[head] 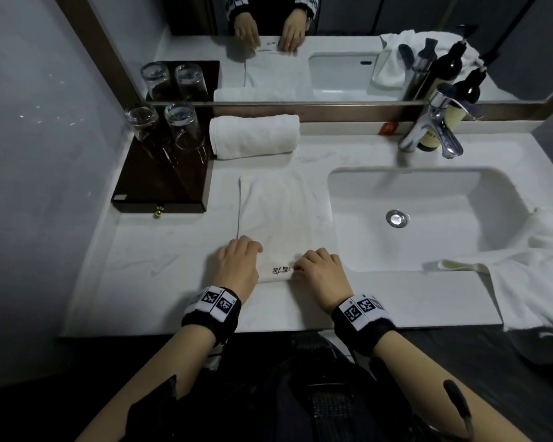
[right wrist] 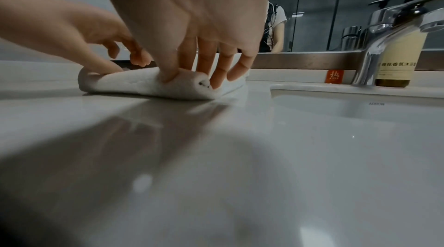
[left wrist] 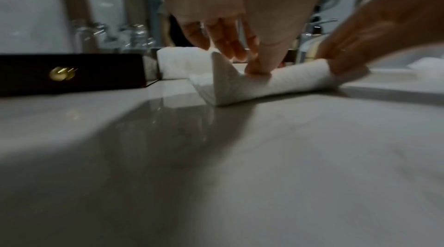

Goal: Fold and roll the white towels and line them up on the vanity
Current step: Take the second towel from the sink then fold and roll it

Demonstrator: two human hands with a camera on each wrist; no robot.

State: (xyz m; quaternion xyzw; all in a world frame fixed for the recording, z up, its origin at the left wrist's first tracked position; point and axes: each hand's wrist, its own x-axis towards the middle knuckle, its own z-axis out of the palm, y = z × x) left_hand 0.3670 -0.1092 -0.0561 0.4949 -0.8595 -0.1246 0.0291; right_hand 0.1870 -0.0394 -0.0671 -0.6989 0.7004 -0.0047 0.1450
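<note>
Progress: finished roll [head: 254, 137] beyond my hands. My left hand [head: 237, 266] and right hand [head: 320, 271] pinch folded towel [head: 276, 215], roll just begun. Loose towels [head: 530, 266] right, probably pending.

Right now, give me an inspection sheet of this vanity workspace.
Surface: white vanity top, sink at right.
Job's things: rolled towel by the mirror; folded towel being rolled from its near end; loose towel at the right.
Clutter: dark tray with two glasses, faucet, bottle.
Hands: left hand and right hand grip the roll.
Cables: nothing seen.
Surroundings: mirror, grey wall.
</note>
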